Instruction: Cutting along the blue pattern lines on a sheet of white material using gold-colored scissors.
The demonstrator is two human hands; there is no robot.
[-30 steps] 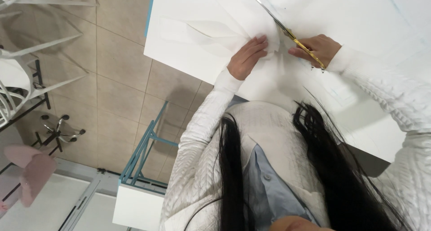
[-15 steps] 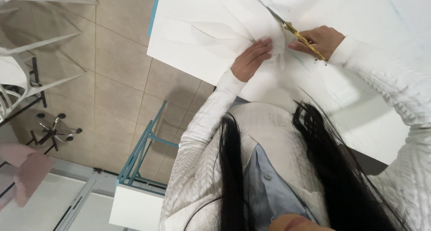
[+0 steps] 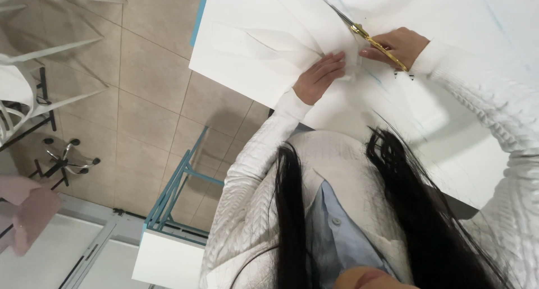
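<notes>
Head view looks straight down over your chest and long dark hair to the white table, and both your hands are at work on a big sheet of white paper spread across it. Your right hand is wrapped around the gold handles of a pair of scissors, fingers curled closed through and over the loops, thumb side toward you, and the silvery blades run away from you up over the sheet toward the top edge of the picture (whether the blades themselves are parted or closed, you cannot tell from here, they are too thin and pale against the paper). Your left hand lies just beside it, palm down, fingers held together and pressed flat on the paper right next to the blades, pinning a loose flap that folds up slightly at the fingertips. The sheet hangs a little past the table's blue-edged corner on your left. Faint blue lines show on the surface near your right wrist. Off to the left, well apart from the work, a blue metal frame stands on the beige tiled floor, and white chairs sit at the far edge.
</notes>
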